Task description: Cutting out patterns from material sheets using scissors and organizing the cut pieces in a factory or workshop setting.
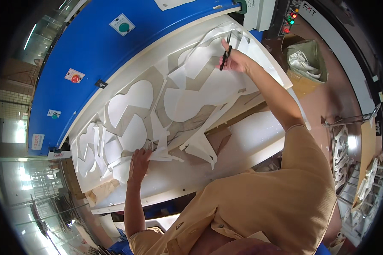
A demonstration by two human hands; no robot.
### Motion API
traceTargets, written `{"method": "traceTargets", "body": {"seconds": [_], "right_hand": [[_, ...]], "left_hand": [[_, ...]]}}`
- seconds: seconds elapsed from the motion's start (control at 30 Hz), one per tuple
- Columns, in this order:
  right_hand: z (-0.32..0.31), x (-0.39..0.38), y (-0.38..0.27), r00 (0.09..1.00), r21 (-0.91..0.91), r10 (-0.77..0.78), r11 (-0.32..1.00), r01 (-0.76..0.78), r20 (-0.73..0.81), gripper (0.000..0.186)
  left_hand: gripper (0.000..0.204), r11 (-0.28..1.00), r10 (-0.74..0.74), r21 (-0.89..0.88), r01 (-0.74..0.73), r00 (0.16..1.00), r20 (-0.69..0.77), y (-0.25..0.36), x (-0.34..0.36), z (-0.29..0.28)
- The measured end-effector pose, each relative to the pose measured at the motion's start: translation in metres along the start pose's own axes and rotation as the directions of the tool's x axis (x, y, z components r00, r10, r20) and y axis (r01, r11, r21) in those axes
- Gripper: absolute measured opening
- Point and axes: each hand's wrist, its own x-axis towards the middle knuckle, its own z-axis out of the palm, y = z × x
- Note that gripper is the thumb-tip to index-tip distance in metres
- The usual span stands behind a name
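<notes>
Black-handled scissors [226,58] are in my right hand [236,62], at the far right of the worktable, with the blade pointing away from me. Beneath that hand lie white cut sheet pieces. My left hand [139,165] is at the near edge of the pile, its fingers closed on a thin white offcut [159,155]. Just beyond it rests a rounded white cut piece [133,132], and farther back a larger notched one [131,100]. A broad white piece [191,100] lies between my hands. Narrow scraps overlap several of these shapes.
Along the far side runs a blue machine panel [89,51] with a red button [75,78] and green buttons. A bin [306,61] holding white scraps stands on the floor at right. Pale front ledge [170,187] borders the near side. Racks [353,199] stand at lower right.
</notes>
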Motion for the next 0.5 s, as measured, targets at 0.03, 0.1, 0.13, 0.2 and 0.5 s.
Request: {"method": "traceTargets", "body": {"seconds": [0.03,0.1,0.13,0.2,0.5], "right_hand": [[-0.006,0.011,-0.007,1.0,0.007,-0.008,1.0,0.008,0.002,0.074],[-0.014,0.029,-0.017,0.999,0.069,-0.013,0.997,0.017,-0.05,0.074],[-0.016,0.037,-0.021,0.997,0.1,-0.013,0.995,0.021,-0.076,0.075],[-0.02,0.05,-0.027,0.995,0.132,-0.015,0.991,0.028,-0.098,0.075],[-0.012,0.085,-0.045,0.955,0.246,-0.1,0.954,0.172,-0.278,0.071]], "left_hand": [[0.024,1.0,0.005,0.009,-0.005,1.0,-0.003,0.002,0.002,-0.001],[0.024,1.0,0.003,0.005,-0.003,1.0,-0.003,0.006,0.002,-0.003],[0.023,1.0,0.001,0.002,-0.001,1.0,-0.003,0.007,0.002,-0.004],[0.023,1.0,-0.001,0.003,0.001,1.0,-0.005,0.009,0.004,-0.005],[0.026,1.0,-0.016,-0.013,0.017,1.0,0.016,0.01,0.005,-0.007]]}}
